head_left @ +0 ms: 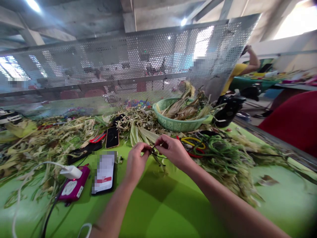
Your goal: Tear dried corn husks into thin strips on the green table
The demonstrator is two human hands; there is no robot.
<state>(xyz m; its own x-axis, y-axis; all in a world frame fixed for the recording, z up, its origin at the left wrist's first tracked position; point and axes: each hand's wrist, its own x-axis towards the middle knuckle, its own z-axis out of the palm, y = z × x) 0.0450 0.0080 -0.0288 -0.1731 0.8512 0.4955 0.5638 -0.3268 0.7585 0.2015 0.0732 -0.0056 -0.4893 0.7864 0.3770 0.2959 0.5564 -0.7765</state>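
My left hand (pixel 136 160) and my right hand (pixel 172 151) meet above the green table (pixel 158 205), fingers pinched together. Between them they hold a thin dark strand (pixel 155 155) with a strip of dried husk hanging down from it. Just behind my hands lies a bundle of pale green husk strips (pixel 138 134). To the right of my right hand sits a tangle of green, yellow and red cords (pixel 208 147).
A green plastic basket (pixel 173 124) full of dried husks stands at the back. Phones (pixel 112 137) (pixel 104 173), a pink power strip (pixel 73 188) with a white plug and loose husks (pixel 49 138) lie left. A perforated metal screen (pixel 123 66) backs the table. A person in yellow (pixel 237 71) works far right.
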